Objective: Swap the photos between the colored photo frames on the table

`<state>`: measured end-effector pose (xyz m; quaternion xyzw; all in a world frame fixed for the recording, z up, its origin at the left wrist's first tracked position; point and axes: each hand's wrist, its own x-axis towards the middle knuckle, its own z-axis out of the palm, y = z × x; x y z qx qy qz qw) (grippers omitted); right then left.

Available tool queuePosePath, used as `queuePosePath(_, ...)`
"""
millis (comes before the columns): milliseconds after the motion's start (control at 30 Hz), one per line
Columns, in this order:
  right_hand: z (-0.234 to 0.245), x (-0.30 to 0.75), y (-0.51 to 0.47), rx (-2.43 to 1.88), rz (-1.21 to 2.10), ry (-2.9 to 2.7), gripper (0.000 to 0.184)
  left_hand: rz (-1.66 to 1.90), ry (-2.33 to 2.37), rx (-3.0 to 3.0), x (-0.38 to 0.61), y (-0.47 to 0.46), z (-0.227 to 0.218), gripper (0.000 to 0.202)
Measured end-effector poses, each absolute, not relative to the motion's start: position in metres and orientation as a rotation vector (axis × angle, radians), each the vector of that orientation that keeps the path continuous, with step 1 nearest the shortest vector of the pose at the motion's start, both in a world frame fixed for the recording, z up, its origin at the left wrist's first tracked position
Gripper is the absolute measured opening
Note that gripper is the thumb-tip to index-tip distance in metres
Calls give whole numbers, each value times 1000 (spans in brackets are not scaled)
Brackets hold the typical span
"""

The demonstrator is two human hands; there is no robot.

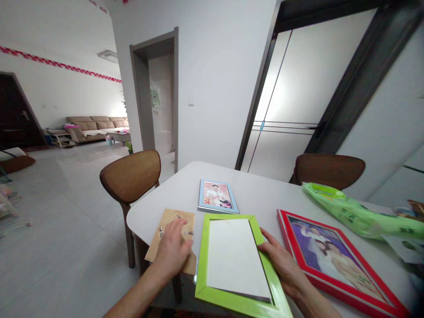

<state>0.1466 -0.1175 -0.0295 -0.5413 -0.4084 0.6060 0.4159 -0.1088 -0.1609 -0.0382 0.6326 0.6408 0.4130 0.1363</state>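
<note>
Left hand [174,248] at seven o'clock, turned downward, fingers [169,227] loosely spread toward one; right hand [281,260] at five, gripping, pointing toward eleven, both forearms [141,287] bare

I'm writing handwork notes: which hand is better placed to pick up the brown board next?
Left, most likely: the left hand is over the brown board, while the right hand is farther away, at the green frame's right edge.

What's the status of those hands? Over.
Left hand at brown board. Right hand holding green frame, white sheet inside. Red frame beside right hand.
</note>
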Motion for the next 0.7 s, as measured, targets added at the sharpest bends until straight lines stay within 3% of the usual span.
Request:
queuePosePath(133,-14,136,-129,-1195,1539,-970,80,1060,1375,2216,-32,-183,-29,68)
queuePosePath(300,-12,132,-127,-1237,1468,-1106,81,1020,1152,2463,-5,-188,-16,58)
queuePosePath(500,-39,145,-104,-1567,1004,-1462,69,1468,1582,1890,-59,-183,-5,48)
queuePosePath(700,-52,153,-95,-1849,544,-1786,55,1353,1761,1455,-117,-181,-36,45)
